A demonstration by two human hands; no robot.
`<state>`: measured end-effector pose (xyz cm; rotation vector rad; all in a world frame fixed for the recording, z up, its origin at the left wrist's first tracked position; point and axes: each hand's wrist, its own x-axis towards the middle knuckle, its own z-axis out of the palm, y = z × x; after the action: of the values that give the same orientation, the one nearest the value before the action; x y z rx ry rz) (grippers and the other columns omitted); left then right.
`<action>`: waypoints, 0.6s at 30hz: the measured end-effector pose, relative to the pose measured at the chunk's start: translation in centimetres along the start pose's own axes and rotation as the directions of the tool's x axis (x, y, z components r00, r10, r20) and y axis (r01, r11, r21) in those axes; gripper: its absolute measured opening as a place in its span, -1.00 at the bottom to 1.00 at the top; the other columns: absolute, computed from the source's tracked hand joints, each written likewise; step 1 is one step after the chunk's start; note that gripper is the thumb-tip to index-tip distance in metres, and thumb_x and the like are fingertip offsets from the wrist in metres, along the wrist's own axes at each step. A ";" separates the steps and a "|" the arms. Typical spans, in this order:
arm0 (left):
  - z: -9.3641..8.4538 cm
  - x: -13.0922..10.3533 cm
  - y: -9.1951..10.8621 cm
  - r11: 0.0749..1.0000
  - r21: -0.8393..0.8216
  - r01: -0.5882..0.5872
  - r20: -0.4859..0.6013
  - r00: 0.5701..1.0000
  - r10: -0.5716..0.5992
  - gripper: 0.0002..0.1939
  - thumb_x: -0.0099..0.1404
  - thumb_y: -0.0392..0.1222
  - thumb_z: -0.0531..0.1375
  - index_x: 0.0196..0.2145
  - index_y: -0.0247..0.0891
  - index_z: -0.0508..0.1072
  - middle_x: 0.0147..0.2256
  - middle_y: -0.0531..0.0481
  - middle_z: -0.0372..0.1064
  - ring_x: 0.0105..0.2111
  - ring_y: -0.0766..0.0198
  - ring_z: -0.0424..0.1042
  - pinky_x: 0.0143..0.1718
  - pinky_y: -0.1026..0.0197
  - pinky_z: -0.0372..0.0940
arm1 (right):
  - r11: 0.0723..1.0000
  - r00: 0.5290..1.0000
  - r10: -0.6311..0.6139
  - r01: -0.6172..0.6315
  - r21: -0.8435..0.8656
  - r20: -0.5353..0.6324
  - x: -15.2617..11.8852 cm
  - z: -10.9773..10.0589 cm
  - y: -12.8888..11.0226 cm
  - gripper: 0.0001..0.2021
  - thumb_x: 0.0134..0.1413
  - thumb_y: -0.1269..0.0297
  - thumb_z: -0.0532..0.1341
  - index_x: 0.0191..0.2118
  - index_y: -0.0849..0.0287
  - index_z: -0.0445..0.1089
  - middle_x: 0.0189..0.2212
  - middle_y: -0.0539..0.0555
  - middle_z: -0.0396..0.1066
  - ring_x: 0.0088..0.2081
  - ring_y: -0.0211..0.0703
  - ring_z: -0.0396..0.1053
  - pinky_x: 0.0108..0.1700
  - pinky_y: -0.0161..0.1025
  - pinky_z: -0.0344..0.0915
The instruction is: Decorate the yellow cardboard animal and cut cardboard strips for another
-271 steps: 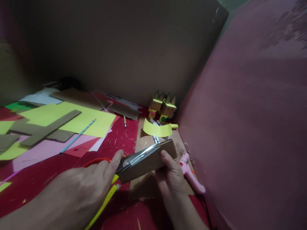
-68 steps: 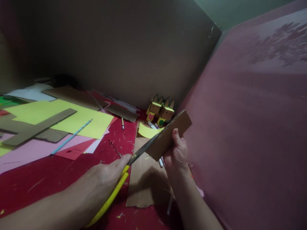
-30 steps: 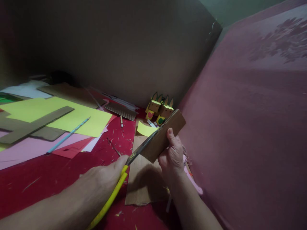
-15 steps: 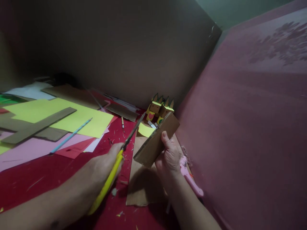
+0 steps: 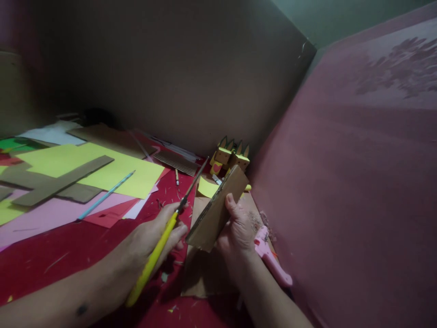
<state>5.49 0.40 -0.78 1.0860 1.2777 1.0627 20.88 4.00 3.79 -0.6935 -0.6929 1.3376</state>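
Observation:
My left hand point(image 5: 164, 232) is closed round a pair of scissors point(image 5: 155, 255) with yellow handles, the dark blades pointing up and away. A flat brown piece of cardboard point(image 5: 218, 214) is gripped in my right hand point(image 5: 237, 228), thumb on its near face and the other fingers hidden behind it. The cardboard is held tilted, its lower left corner close to the fingers of my left hand. The scissor blades are apart from it, to its left. Beneath lies a larger cardboard sheet point(image 5: 201, 278) on the red surface point(image 5: 116, 264).
Left lie yellow paper point(image 5: 133, 168), cardboard strips point(image 5: 64, 180) and a blue pencil point(image 5: 107, 195). Small cardboard figures point(image 5: 223, 157) stand at the back near the dark wall point(image 5: 170, 77). A pink glue gun point(image 5: 271, 257) lies along the pink wall point(image 5: 341, 205) at right.
The cardboard has turned to a steeper angle and come slightly lower and nearer to me. My left hand's fingers have spread a little, close to the cardboard's corner. The view has shifted slightly.

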 end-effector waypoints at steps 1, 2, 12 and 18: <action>-0.1 -0.3 0.6 1.000 0.029 0.003 -0.005 1.000 -0.003 -0.42 0.26 0.24 0.21 0.09 -0.17 0.38 -0.69 0.20 0.24 -0.76 0.21 0.36 -0.78 0.32 0.20 | 1.000 1.000 0.009 -0.009 -0.004 0.009 -0.1 0.0 0.1 -0.63 -0.16 0.14 0.46 -0.18 0.06 0.47 -0.38 -0.05 0.55 -0.24 -0.07 0.52 -0.05 -0.06 0.47; -0.2 -0.6 1.1 0.999 0.040 -0.010 0.003 1.000 0.010 -0.37 0.24 0.28 0.21 0.12 -0.16 0.34 -0.66 0.19 0.25 -0.76 0.21 0.35 -0.77 0.29 0.23 | 1.000 1.000 0.013 -0.013 -0.011 0.025 -0.2 0.0 0.3 -0.64 -0.14 0.14 0.46 -0.17 0.07 0.47 -0.38 -0.05 0.55 -0.24 -0.06 0.53 -0.05 -0.06 0.47; -1.8 -0.6 5.6 0.956 -0.080 -0.282 -0.099 0.957 0.274 -0.30 -0.13 -0.03 0.44 -0.03 -0.22 0.35 -0.26 0.03 0.44 -0.20 0.19 0.45 -0.15 0.24 0.39 | 0.957 0.933 0.208 -0.132 -0.259 0.294 -4.3 1.4 1.2 -0.72 0.10 0.26 0.34 -0.05 0.09 0.47 -0.21 0.00 0.62 -0.26 -0.16 0.56 -0.09 -0.18 0.46; -2.4 -1.2 7.1 0.980 -0.126 -0.152 0.006 0.988 0.154 -0.38 -0.20 -0.21 0.45 -0.13 -0.21 0.39 -0.48 0.13 0.42 -0.51 0.32 0.36 -0.51 0.34 0.29 | 0.944 0.950 0.174 -0.085 -0.319 0.259 -5.7 2.7 1.3 -0.75 0.09 0.28 0.32 -0.08 0.08 0.52 -0.15 0.02 0.61 -0.12 -0.10 0.54 -0.07 -0.20 0.45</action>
<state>3.10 0.52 6.42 1.1080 1.1127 1.2303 17.39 -1.39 4.11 -0.8126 -1.1192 1.4855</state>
